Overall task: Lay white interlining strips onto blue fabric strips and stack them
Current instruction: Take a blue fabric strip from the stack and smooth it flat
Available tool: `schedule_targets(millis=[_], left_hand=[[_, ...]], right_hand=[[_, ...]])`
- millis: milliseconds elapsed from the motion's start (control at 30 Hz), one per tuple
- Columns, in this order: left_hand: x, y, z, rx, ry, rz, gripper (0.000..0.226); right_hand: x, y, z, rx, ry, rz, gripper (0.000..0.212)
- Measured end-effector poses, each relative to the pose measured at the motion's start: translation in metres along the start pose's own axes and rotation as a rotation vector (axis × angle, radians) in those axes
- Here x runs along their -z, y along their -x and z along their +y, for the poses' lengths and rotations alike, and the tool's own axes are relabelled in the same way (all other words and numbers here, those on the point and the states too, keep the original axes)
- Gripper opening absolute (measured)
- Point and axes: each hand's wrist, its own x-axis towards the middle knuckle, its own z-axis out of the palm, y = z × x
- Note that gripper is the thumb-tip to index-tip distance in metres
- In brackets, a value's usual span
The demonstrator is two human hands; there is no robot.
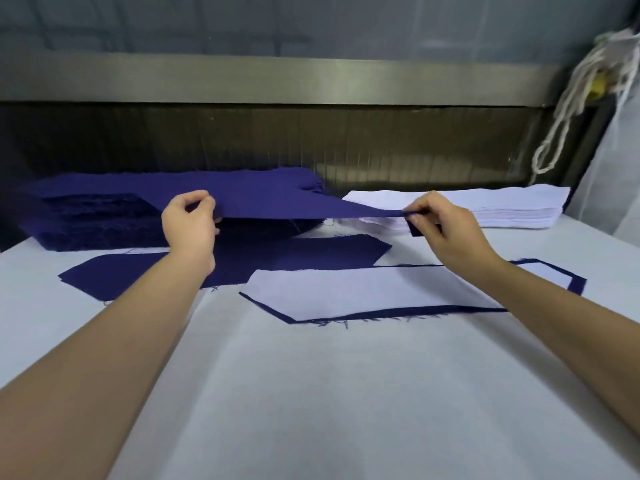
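- The person's left hand (189,225) pinched the near edge of a blue fabric strip (277,202), thumb and fingers closed on the cloth.
- Their right hand (441,228) pinched the same strip at its narrow right end, so the hands were well apart with the cloth stretched between them.
- The held strip hung above the table (311,393), over the front of the blue stack (104,220) at the far left. Its right tip reached across to the edge of the white interlining stack (512,206).
- That white pile sat at the far right of the table, well apart from the blue pile.
- Nearer to me, a flat blue piece (270,259) lay on the table just below the raised strip.
- In front of it lay a white interlining strip (381,289) resting on a lower blue strip (398,311), whose dark border showed along the near and right edges, with loose threads fraying out.
- The right forearm crossed over that layered pair.
- Behind the table ran a metal bar (311,81), and a white cord (568,116) hung at the far right.
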Motion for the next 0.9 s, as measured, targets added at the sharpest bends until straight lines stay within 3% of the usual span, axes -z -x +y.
schedule_targets(millis=[100,167,233,367,467,667,767,900], left_hand=[[0.004,0.009,-0.002,-0.006,0.003,-0.023,0.016],[0.006,0.015,-0.003,-0.010,-0.010,-0.053,0.017],[0.007,0.020,-0.004,-0.004,-0.026,-0.082,0.021],[0.004,0.026,0.001,0.051,-0.053,-0.264,0.028],[0.005,0.029,0.007,0.049,-0.089,-0.377,0.034],[0.014,0.025,0.011,0.081,-0.185,-0.473,0.036],[0.015,0.024,0.009,0.102,-0.208,-0.483,0.034],[0.015,0.022,0.008,0.123,-0.214,-0.476,0.031]], right_hand=[[0.023,0.023,0.011,-0.042,0.019,0.008,0.008],[0.036,0.037,0.018,-0.126,0.002,0.070,0.020],[0.048,0.044,0.025,-0.256,-0.094,0.162,0.029],[0.063,0.045,0.033,-0.476,-0.287,0.313,0.019],[0.068,0.043,0.038,-0.611,-0.431,0.390,0.034],[0.077,0.038,0.046,-0.887,-0.866,0.394,0.049],[0.082,0.038,0.049,-0.891,-0.860,0.301,0.046],[0.083,0.044,0.055,-0.743,-0.625,0.271,0.041]])
